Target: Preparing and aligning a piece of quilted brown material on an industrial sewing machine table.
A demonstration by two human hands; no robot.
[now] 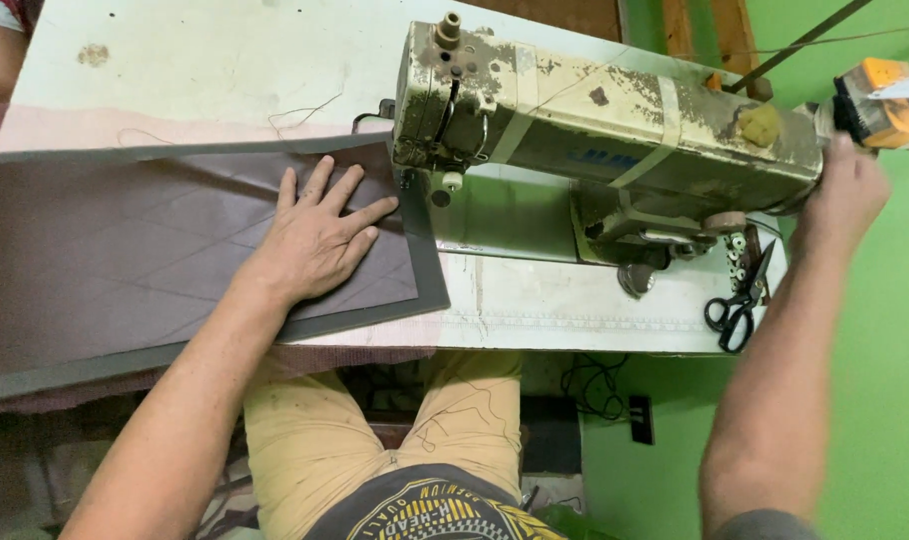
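One quilted brown fabric panel (pixel 125 260) with a grey border lies flat on the white sewing table (pixel 225 60), at nine o'clock from the one worn sewing machine (pixel 595 130). The left hand (pixel 320 235) presses on the panel, fingers spread apart. The right hand (pixel 850 190) rests on the machine's handwheel at three o'clock; its finger positions cannot be told. One pair of black scissors (pixel 740 300) lies at five o'clock.

Brownish-grey quilted fabric panel (pixel 125 255) stitched in a faint diamond pattern, edged with a plain dark grey border; pale pink cloth (pixel 175 125) beside it on the off-white surface (pixel 225 50). Cream sewing machine (pixel 595 125), paint chipped and stained brown, with black scissors (pixel 740 305) close by. Bright green floor (pixel 875 400), tan trousers (pixel 315 440), and a dark shirt (pixel 435 505) printed in yellow.
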